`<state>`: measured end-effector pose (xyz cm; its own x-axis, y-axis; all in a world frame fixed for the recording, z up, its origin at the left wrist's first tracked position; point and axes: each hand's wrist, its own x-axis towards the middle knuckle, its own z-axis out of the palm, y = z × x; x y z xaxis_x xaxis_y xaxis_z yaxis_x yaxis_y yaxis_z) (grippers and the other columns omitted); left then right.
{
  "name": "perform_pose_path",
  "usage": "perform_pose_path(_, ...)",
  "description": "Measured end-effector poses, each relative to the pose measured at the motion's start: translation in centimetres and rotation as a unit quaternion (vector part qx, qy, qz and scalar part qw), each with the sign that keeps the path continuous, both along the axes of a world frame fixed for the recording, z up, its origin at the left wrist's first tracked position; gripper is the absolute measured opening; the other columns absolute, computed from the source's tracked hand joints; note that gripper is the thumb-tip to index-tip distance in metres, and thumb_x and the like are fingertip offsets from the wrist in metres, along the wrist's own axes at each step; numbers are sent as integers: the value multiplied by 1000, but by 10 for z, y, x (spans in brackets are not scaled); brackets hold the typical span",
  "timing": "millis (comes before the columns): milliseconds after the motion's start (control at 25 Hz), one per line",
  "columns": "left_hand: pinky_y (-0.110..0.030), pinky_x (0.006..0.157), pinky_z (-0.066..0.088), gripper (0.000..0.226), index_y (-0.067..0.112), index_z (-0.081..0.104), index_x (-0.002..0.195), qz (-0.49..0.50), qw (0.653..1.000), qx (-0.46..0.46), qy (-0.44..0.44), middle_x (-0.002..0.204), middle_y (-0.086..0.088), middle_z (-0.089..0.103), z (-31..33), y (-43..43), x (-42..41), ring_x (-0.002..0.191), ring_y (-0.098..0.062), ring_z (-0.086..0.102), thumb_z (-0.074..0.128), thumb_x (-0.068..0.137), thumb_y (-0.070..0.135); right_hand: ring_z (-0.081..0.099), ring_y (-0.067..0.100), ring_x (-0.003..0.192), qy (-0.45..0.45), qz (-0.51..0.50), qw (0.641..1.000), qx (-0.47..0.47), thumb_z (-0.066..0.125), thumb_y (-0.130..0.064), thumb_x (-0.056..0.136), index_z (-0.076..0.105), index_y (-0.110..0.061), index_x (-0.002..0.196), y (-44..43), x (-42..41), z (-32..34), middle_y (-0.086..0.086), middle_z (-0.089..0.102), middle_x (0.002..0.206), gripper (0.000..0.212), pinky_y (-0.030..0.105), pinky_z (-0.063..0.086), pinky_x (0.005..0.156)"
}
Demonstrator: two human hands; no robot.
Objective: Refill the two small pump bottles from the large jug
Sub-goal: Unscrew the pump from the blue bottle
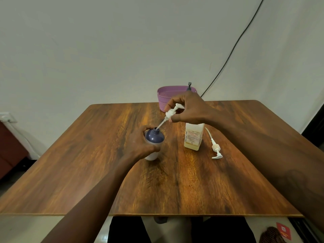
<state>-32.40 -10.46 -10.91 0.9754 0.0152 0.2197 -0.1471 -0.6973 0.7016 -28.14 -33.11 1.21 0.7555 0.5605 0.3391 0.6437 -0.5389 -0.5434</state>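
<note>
My left hand (138,146) grips a small bottle (154,137) with a dark blue shoulder and a white body, standing on the wooden table (157,181). My right hand (189,109) pinches a white pump head (172,111) above it; the pump's tube slants down into the bottle's open neck. To the right stands a clear rectangular bottle (193,136) of yellowish liquid with an orange-printed label, its top hidden by my right hand. A second white pump (216,148) lies flat on the table beside it.
A purple woven basket (164,99) sits at the table's far edge, with a dark pump top (189,85) showing above its rim. A black cable (233,48) runs down the wall behind. A dark cabinet (10,146) stands at the left.
</note>
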Motion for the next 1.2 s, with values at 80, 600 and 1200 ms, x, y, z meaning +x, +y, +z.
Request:
perform_pose_path(80, -34, 88, 53, 79, 27, 54, 132, 39, 999, -20, 13, 124, 2, 58, -8, 6, 0, 107, -17, 57, 92, 63, 31, 68, 3, 75, -4, -13, 999, 39, 87, -14, 74, 75, -20, 98, -9, 1, 2, -12, 71, 88, 28, 16, 58, 65)
perform_pose_path(600, -40, 89, 58, 101, 29, 53, 137, 86, 986, -140, -36, 128, 6, 63, -12, -4, -7, 109, -12, 63, 81, 49, 67, 66, 11, 78, 94, -150, 981, -82, 89, -30, 69, 66, -24, 84, 4, 7, -109, -6, 69, 83, 27, 24, 54, 65)
perform_pose_path(1200, -24, 86, 57, 87, 24, 56, 136, 59, 986, -106, -116, 129, 6, 65, -13, -31, 15, 109, -10, 63, 93, 61, 49, 57, 10, 83, -195, -233, 947, 103, 85, -29, 80, 70, -18, 95, -34, 4, -110, -4, 68, 92, 24, 17, 42, 71)
